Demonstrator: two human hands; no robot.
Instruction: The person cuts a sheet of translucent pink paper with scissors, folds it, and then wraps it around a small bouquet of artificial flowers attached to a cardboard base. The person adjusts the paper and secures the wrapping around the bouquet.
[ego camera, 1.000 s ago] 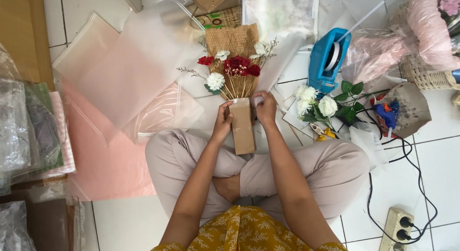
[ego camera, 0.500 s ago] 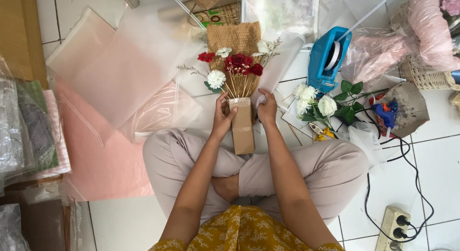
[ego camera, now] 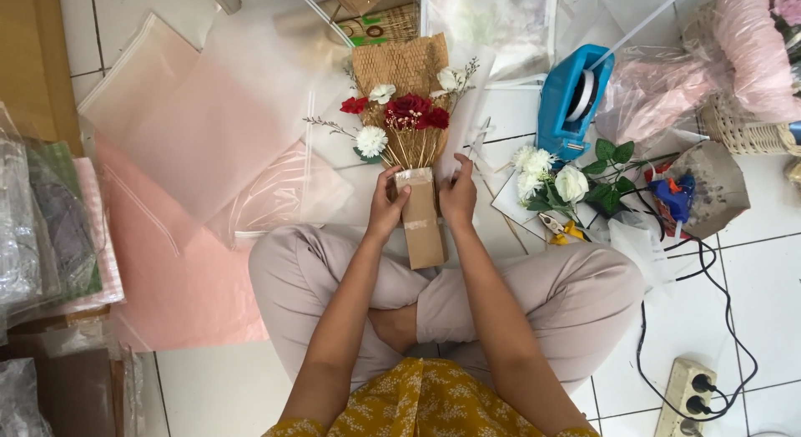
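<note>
**A:** Seated cross-legged on the tiled floor (ego camera: 776, 287), a person steadies a small bouquet (ego camera: 407, 124) of red and white flowers, its stems gathered in a brown kraft-paper handle (ego camera: 421, 224). Where do the hands sit?

**B:** One on each flank of the handle's upper end. The left hand (ego camera: 385, 205) has its grip closed on the left edge; the right hand (ego camera: 458, 195) presses the right edge with fingers curled, thumb toward the top. Both are holding the wrapped handle, neither spread wide.

**A:** And the lie of the bouquet?

**B:** Its long axis runs straight away from the person: handle base near the crossed legs, blooms pointing to the top of the view, backed by honeycomb kraft paper (ego camera: 400, 65). The handle lies between the two hands, so neither is clearly nearer; both touch it.

**A:** What surrounds it?

**B:** A blue tape dispenser (ego camera: 571, 99) stands well to the right, beyond a loose cluster of white roses with green leaves (ego camera: 559, 182). Small yellow-handled pliers (ego camera: 561, 228) lie just below those roses. Pink and translucent wrapping sheets (ego camera: 179, 120) spread out to the left, and a power strip (ego camera: 684, 395) sits at lower right.
</note>
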